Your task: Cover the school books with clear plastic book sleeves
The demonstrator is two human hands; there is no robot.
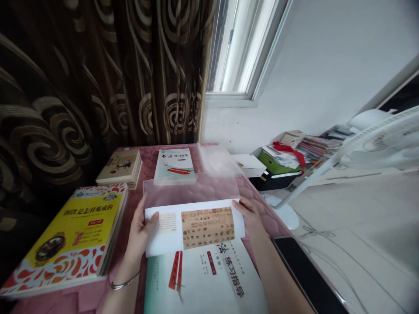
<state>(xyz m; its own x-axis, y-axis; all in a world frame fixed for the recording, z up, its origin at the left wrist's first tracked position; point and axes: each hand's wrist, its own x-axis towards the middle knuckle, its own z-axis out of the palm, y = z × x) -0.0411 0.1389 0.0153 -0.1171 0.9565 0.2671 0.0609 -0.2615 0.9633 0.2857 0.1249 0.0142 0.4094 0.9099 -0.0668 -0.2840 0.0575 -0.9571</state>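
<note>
A white booklet (209,226) printed with an aged calligraphy picture is held level between both hands. My left hand (140,226) pinches its left edge, thumb on top; a silver bangle circles that wrist. At the right edge my right hand (247,213) grips it, thumb on the corner. A clear plastic sleeve (190,189) extends beyond the far side of the booklet. Beneath them lies a large pale-green book (203,283) with a red design, partly covered by the booklet. Farther back rests a similar book (175,165).
A yellow-covered book stack (75,226) and a small tan book stack (119,168) are at the left. More clear plastic (218,159) lies at the back. A black phone-like slab (310,274) is at right, near a white fan (376,144).
</note>
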